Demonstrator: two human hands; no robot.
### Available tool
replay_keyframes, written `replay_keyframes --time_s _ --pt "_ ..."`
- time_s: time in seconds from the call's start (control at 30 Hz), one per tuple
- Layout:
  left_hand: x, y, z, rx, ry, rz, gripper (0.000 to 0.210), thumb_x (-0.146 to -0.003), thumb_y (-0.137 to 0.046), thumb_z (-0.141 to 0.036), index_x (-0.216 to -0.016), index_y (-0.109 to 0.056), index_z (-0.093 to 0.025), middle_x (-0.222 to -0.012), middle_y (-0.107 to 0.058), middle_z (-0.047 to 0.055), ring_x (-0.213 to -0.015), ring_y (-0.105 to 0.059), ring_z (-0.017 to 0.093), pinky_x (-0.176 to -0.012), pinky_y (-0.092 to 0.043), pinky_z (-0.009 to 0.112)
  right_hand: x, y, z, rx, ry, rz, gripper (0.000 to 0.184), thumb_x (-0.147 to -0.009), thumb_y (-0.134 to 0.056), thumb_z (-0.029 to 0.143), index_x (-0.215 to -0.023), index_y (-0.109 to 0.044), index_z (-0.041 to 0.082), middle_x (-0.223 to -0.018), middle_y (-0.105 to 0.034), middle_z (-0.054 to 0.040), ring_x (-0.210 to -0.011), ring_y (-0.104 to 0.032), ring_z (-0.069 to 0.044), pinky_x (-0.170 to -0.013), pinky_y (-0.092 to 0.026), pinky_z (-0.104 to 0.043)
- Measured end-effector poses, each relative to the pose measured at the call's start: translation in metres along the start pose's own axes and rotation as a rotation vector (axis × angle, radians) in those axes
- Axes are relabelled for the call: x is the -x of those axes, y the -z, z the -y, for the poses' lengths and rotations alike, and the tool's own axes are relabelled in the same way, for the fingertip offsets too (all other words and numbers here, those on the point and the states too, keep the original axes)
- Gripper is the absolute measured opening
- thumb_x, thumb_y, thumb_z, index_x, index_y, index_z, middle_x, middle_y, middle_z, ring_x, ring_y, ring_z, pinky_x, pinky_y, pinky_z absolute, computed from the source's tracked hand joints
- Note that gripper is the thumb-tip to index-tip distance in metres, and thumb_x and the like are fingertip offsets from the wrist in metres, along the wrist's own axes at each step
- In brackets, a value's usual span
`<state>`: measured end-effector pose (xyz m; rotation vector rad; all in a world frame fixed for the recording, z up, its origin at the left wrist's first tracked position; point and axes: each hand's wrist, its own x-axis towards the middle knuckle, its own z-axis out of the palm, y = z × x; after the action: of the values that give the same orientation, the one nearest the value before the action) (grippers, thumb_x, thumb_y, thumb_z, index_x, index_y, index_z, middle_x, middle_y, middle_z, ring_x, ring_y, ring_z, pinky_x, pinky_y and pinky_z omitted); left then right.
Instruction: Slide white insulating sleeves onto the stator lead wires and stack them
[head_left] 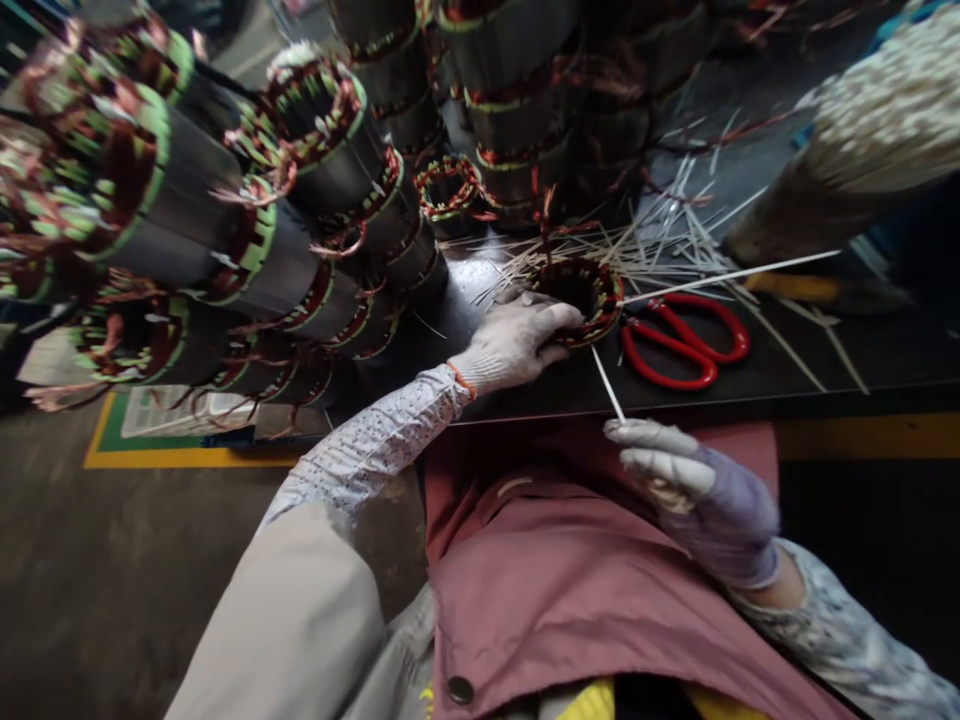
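Observation:
A motor stator [600,325] with copper windings stands on the dark bench top near its front edge. My left hand [517,335], in a whitish knit glove, grips the stator's left rim, fingers over the winding. My right hand [690,485], in a white and purple glove, is in front of the bench edge with its fingers closed on a thin white cord [609,385]. That cord runs up taut to the near side of the stator. Another white cord [727,278] sticks out to the right from the stator's rim. Red-handled scissors [682,345] lie just right of the stator.
Stacked stators [300,220] crowd the left, and more stator stacks [517,110] stand at the back. Loose white strips [675,235] are scattered behind the stator. A thick bundle of white strips [892,110] rises at the right, near a yellow-handled tool [795,287].

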<state>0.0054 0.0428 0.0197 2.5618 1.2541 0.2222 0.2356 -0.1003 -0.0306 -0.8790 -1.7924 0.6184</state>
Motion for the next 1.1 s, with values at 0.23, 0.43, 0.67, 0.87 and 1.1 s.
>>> replay_keyframes --time_s 0.23,0.43,0.67,0.87,1.1 --pt "-0.001 -0.003 0.003 0.026 -0.010 -0.027 0.039 -0.091 -0.075 -0.029 -0.130 -0.069 -0.023 -0.128 -0.075 0.008 -0.126 -0.065 0.026 -0.117 -0.044 0.046 0.008 -0.005 0.005 -0.060 -0.017 0.031 0.053 -0.088 -0.059 -0.003 -0.127 -0.068 0.030 -0.126 -0.075 -0.0037 -0.121 -0.071 -0.022 -0.102 -0.064 -0.036" --pt "-0.002 -0.003 0.002 0.043 -0.013 -0.025 0.037 -0.093 -0.073 -0.029 -0.129 -0.070 -0.019 -0.129 -0.074 0.010 -0.124 -0.065 0.027 -0.114 -0.048 0.044 0.007 -0.016 -0.003 0.001 -0.076 -0.023 0.040 -0.090 -0.060 -0.001 -0.119 -0.070 0.026 -0.120 -0.077 -0.0046 -0.112 -0.075 -0.019 -0.096 -0.066 -0.028" --pt "-0.002 -0.002 0.003 0.038 -0.017 -0.023 0.045 -0.093 -0.072 -0.028 -0.137 -0.065 -0.022 -0.134 -0.072 0.008 -0.126 -0.064 0.025 -0.116 -0.046 0.043 0.001 -0.012 0.009 -0.018 -0.086 -0.057 0.043 -0.089 -0.061 -0.002 -0.121 -0.070 0.025 -0.121 -0.077 -0.0042 -0.112 -0.075 -0.020 -0.096 -0.066 -0.028" --pt "-0.001 -0.002 0.003 -0.005 -0.020 -0.016 0.051 -0.091 -0.073 -0.026 -0.141 -0.063 -0.022 -0.137 -0.070 0.009 -0.130 -0.062 0.027 -0.119 -0.043 0.045 0.005 -0.014 0.008 0.026 -0.151 -0.103 0.052 -0.088 -0.063 -0.002 -0.127 -0.070 0.031 -0.122 -0.077 0.0000 -0.109 -0.076 -0.020 -0.092 -0.067 -0.028" --pt "-0.001 -0.001 0.002 -0.010 -0.021 -0.025 0.051 -0.092 -0.073 -0.026 -0.141 -0.062 -0.022 -0.138 -0.071 0.008 -0.129 -0.063 0.026 -0.119 -0.042 0.044 -0.004 -0.018 0.006 0.050 -0.104 -0.096 0.047 -0.088 -0.065 0.001 -0.126 -0.070 0.028 -0.118 -0.078 -0.0014 -0.105 -0.077 -0.018 -0.093 -0.066 -0.025"
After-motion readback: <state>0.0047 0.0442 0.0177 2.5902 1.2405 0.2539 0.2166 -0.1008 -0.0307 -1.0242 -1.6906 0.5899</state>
